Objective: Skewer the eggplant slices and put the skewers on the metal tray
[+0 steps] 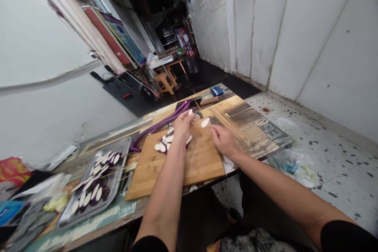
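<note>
Table (260,139), wood-print top, carries whole layout; clock centred on chopping board (203,161), likely set near body as work surface. Metal tray (108,199), 8–9 o'clock: skewered eggplant slices (99,194) in rows, presumably parked apart from loose ones. Whole purple eggplants (165,121), 11 o'clock. Bamboo skewers (234,128), 2 o'clock, probably for easy reach. Right hand (223,139), 2 o'clock, fingertips together, apparently on thin skewer, stick barely discernible; single slice (205,122) just beyond. Left hand (183,124), 12 o'clock, pinching eggplant slice (190,113). Loose slices (168,139) heaped on board, 11 o'clock.

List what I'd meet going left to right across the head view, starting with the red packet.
Red packet, metal tray, left hand, pale slice, right hand, clear bag on the floor.
</note>
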Tool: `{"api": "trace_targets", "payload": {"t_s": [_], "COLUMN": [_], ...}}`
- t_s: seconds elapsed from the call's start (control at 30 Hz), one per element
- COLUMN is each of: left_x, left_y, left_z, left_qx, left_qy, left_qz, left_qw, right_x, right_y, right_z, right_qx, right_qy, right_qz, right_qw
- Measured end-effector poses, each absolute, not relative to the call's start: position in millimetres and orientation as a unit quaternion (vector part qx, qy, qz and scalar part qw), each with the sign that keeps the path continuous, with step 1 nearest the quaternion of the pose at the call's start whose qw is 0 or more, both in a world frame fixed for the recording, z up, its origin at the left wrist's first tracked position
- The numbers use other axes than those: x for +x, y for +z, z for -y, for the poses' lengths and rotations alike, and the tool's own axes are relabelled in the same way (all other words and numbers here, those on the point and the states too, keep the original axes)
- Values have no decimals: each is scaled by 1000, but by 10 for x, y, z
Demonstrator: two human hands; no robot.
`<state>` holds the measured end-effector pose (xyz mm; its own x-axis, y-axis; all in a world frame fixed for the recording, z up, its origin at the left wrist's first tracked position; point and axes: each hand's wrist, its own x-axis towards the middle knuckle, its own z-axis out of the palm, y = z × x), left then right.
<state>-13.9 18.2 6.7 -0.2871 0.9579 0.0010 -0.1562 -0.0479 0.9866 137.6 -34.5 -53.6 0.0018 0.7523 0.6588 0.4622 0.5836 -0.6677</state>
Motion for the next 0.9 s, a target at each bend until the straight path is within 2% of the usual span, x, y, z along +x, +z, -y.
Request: {"api": "trace_targets", "payload": {"t_s": [0.17,0.37,0.53,0.77,0.9], "left_x": [-34,-31,-87,-109,-100], "left_y": [17,-15,-16,21,37], "left_z": [-303,-291,-310,-243,-236], "left_qx": [278,253,234,250,253], "left_qy": [661,689,702,677,691], "left_qz": [-451,-407,-409,-364,-353], "left_qw": [532,544,534,589,578], "right_x": [1385,1370,1376,1383,1378], "right_y": [-533,-527,-506,-494,-505], "right_z": [368,396,405,381,377], "right_qx": [-434,-442,-419,-425,-427], "right_qy": [118,113,113,141,130], "right_qz": [710,745,737,729,733], "right_qw": [542,487,518,517,513]}}
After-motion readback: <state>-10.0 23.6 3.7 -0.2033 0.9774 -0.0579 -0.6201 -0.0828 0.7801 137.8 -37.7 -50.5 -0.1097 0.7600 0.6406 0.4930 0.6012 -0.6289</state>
